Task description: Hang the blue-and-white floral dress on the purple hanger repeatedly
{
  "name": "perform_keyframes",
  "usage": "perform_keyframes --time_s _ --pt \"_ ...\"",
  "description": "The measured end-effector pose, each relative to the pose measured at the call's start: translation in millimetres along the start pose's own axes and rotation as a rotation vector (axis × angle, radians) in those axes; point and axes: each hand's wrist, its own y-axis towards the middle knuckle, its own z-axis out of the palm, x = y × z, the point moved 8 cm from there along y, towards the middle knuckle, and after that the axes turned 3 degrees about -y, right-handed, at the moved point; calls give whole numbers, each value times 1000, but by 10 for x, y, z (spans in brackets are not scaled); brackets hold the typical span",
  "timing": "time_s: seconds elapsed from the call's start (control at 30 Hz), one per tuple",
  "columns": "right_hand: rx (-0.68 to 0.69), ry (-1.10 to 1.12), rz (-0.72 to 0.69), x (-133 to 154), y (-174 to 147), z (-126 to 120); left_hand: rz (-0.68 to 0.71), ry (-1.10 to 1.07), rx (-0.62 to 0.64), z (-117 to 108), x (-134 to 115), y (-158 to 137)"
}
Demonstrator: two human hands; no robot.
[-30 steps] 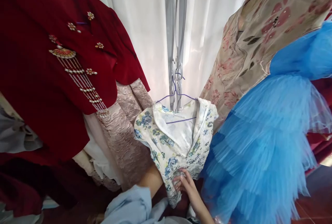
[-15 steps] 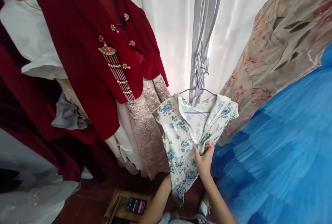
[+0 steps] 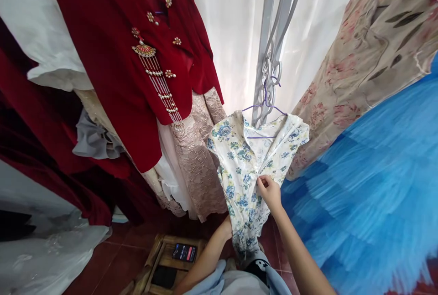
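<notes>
One hanger (image 3: 266, 102) spreads a floral shirt (image 3: 237, 167) at four o'clock from the red jacket (image 3: 109, 71), fingers of the right hand (image 3: 270, 193) pinching its front, seemingly to steady it, though I cannot tell whether the cloth-covered left hand (image 3: 227, 228) grips.

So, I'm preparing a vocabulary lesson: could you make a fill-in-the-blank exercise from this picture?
The floral top hangs on a ____-coloured hanger.
The person's ____ hand pinches the top's front.
The jacket with the beaded tassel is coloured ____.
The tulle dress at the picture's right is coloured ____.

Missing words: purple; right; red; blue.
</notes>
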Motion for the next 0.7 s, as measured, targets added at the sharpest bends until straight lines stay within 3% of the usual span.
perform_keyframes --time_s 0.07,0.13,0.2,0.23,0.3,0.37,0.4,0.57,0.7 --pt "69 -52 -69 107 61 -1 8 -4 -103 -166 130 104" --pt "125 -92 -135 178 62 -21 77 15 -293 -414 146 192" --pt "201 -126 -202 217 3 -35 264 107 -472 -583 -9 187" --pt "248 -142 -243 238 -38 -41 387 186 -481 -550 -135 165" --pt "349 -189 -343 306 -112 -59 604 380 -294 -209 -378 132" --pt "458 -263 -474 424 -146 -82 692 506 -47 255 -520 119" --pt "512 -306 -550 498 -142 -98 702 536 1 433 -581 126" --pt "637 -491 -875 852 159 -281 681 582 -84 829 -829 230" --pt "498 -558 -936 1113 803 -538 584 588 -30 857 -771 200"
